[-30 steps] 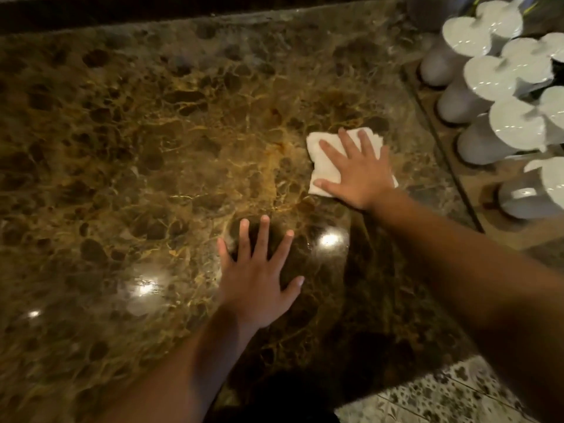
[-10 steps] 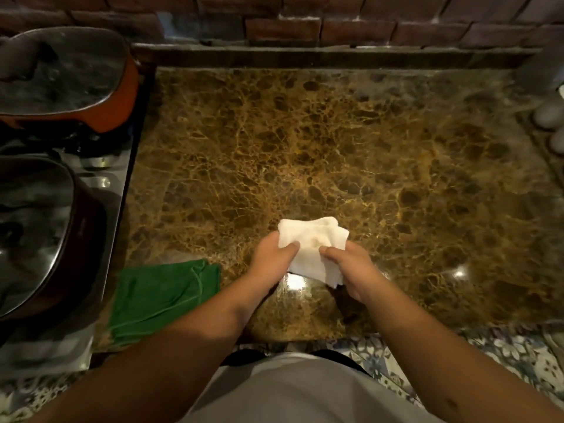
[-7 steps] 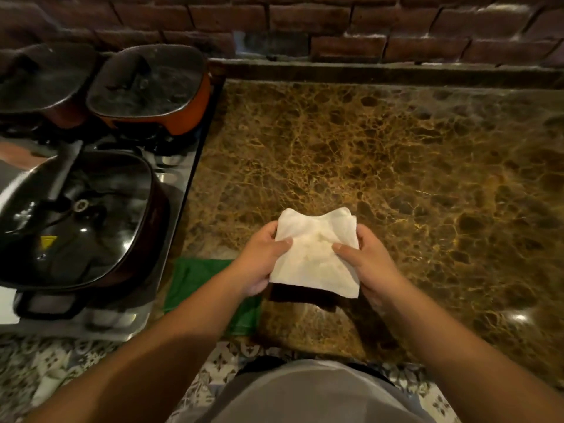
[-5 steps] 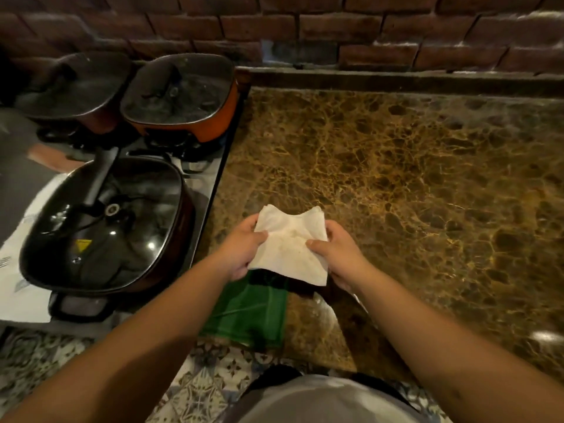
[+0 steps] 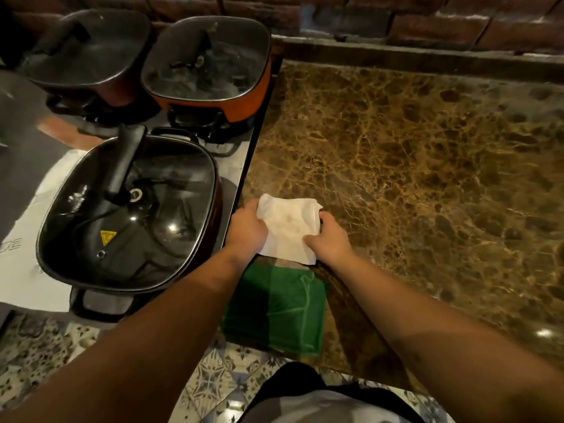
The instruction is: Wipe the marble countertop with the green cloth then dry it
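Observation:
A folded white cloth [image 5: 288, 228] is held up over the left part of the brown marble countertop [image 5: 412, 166]. My left hand [image 5: 247, 228] grips its left edge and my right hand [image 5: 331, 241] grips its lower right edge. Just below the white cloth, the folded green cloth [image 5: 274, 309] lies flat at the countertop's front left corner, partly shaded by my left forearm.
Left of the marble, a stove carries a big black lidded pan [image 5: 128, 218] with a long handle, an orange lidded pot [image 5: 207, 68] and a dark pot [image 5: 85, 53] behind. A brick wall [image 5: 427, 22] backs the counter. Patterned floor tiles [image 5: 213, 383] lie below the front edge.
Three seconds ago my right hand pressed the white cloth flat on the marble at the right. Now both hands hold it lifted at the left end, above the green cloth.

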